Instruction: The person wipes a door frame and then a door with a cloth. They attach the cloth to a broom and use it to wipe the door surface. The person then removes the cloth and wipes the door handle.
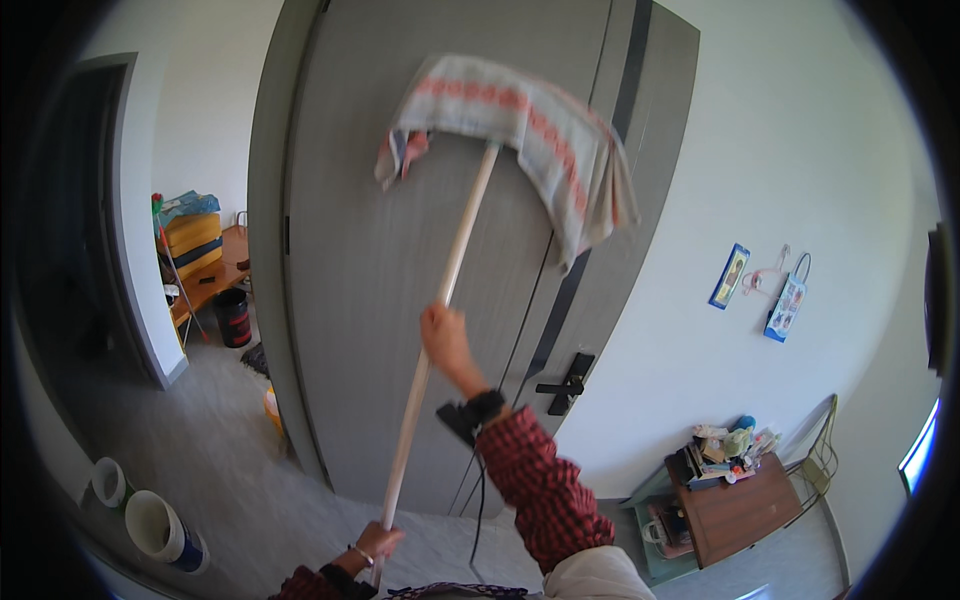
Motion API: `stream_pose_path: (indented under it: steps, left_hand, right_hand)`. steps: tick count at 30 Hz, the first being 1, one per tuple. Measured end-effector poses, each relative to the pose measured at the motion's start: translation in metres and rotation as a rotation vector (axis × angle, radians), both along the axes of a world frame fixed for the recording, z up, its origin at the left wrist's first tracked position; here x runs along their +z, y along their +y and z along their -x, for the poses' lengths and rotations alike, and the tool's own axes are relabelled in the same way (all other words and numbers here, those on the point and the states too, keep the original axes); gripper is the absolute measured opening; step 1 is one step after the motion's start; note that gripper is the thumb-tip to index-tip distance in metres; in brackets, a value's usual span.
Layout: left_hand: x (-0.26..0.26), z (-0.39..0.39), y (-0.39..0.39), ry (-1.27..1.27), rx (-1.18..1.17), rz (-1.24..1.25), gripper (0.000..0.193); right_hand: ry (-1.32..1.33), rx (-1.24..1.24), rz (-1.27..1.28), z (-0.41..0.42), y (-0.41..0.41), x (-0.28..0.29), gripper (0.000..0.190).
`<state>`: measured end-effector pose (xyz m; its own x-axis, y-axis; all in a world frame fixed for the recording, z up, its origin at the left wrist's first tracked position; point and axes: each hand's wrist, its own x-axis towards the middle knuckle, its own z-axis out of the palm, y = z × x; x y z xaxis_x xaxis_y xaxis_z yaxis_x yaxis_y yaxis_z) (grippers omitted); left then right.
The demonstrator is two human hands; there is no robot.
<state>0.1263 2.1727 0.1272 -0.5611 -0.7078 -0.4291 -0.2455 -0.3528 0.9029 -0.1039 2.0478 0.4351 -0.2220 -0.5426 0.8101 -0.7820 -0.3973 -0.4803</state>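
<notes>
Both my hands grip a long pale wooden pole [409, 420] that rises in front of a grey door [375, 247]. My right hand [444, 334] is closed round its middle, and my left hand [377, 541] holds it near the lower end. A white cloth with red patterned bands [517, 112] hangs over the pole's top, against or close to the upper door panel; whether it touches is unclear. Its right end hangs lower than the left and looks slightly blurred. The door's black handle [562, 388] is to the right of my right forearm.
Two white buckets [154, 529] stand on the floor at lower left. A brown-topped desk [739, 510] with piled items and a metal-framed chair [817, 472] are at lower right. Through the opening at left are a black bin [233, 319] and a wooden bench [214, 281].
</notes>
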Motion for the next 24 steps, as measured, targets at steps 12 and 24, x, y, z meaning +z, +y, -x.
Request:
stream_pose_path:
  steps: [12,24]
  left_hand:
    - [0.237,0.137,-0.031,0.469,-0.187,0.180,0.023]
    - [-0.049,0.039,0.005,-0.181,-0.068,0.148,0.027]
  right_hand:
    - [-0.109,-0.040,0.089,0.129,0.015,0.263,0.022]
    - [-0.035,-0.090,0.000,0.087,0.045,-0.074,0.019]
